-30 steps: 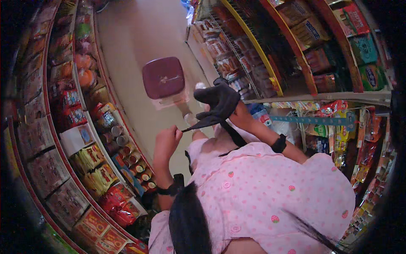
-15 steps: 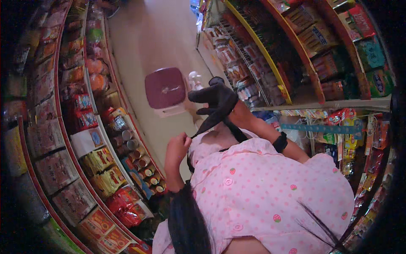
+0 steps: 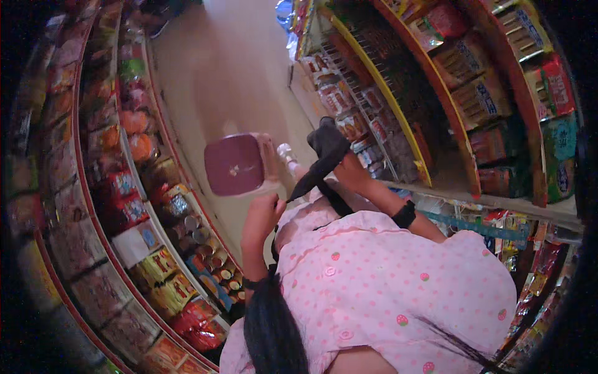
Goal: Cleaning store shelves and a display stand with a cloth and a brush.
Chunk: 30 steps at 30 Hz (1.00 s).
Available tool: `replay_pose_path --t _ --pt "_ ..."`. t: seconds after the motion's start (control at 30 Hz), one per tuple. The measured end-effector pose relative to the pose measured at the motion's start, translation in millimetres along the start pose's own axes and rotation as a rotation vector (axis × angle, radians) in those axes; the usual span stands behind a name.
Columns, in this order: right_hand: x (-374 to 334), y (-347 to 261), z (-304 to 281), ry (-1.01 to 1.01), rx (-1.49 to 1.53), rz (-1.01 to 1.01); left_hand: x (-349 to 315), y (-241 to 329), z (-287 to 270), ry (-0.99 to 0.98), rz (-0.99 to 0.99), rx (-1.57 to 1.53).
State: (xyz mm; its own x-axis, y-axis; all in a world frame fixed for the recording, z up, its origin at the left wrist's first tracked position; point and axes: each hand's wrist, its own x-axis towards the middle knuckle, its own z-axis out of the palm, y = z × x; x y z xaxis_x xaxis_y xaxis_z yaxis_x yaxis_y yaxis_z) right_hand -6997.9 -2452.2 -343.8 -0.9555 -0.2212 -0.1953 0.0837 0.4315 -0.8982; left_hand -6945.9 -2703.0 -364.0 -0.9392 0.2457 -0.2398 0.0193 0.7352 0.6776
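Observation:
A black glove (image 3: 329, 148) covers the fingers and part of the palm of my right hand (image 3: 350, 169), which is raised in front of my body. Bare skin shows along the thumb side and the wrist. My left hand (image 3: 265, 210) is closed on the tapered end of the black cloth, which stretches taut between the two hands. Inside the glove the fingers look gathered, but their exact pose is hidden. A black band (image 3: 405, 215) circles my right wrist. Another dark strip (image 3: 336, 199) hangs below the right hand.
A dark purple square stool (image 3: 234, 164) stands on the pale aisle floor (image 3: 230, 75). Shelves of packaged snacks (image 3: 137, 209) line the left. At the right are a yellow-edged rack (image 3: 380, 81) and more packets (image 3: 483, 100). Part of a white shoe (image 3: 284, 149) shows beside the stool.
My right hand's gloved fingers were spread and are drawn closer together now. The left hand keeps its grip on the cloth. The view has shifted, so the stool appears lower.

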Motion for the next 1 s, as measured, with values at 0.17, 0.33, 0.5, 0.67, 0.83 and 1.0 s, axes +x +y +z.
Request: replay_pose_path --t 0.17,0.33,0.5,0.67,0.83,1.0 --pt "69.9 -0.9 -10.3 0.093 0.08 -0.265 60.4 -6.5 -23.8 -0.134 -0.077 0.028" --pt "116.1 12.9 -33.2 0.14 0.005 -0.2 123.2 8.1 -57.2 -0.027 0.059 -0.05" --pt "160.7 -18.2 -43.0 0.103 0.406 -0.279 174.6 8.9 -67.0 0.069 0.129 -0.09" --pt "183.0 -22.5 -47.7 0.273 -0.081 -0.362 189.6 12.8 -72.0 0.084 0.037 -0.119" --pt "197.7 22.7 -52.0 0.26 -0.087 -0.203 199.2 7.3 -83.8 0.095 0.031 -0.109" --pt "218.8 28.1 -54.6 0.253 0.065 -0.046 208.5 -1.7 -85.8 0.022 0.146 -0.127"
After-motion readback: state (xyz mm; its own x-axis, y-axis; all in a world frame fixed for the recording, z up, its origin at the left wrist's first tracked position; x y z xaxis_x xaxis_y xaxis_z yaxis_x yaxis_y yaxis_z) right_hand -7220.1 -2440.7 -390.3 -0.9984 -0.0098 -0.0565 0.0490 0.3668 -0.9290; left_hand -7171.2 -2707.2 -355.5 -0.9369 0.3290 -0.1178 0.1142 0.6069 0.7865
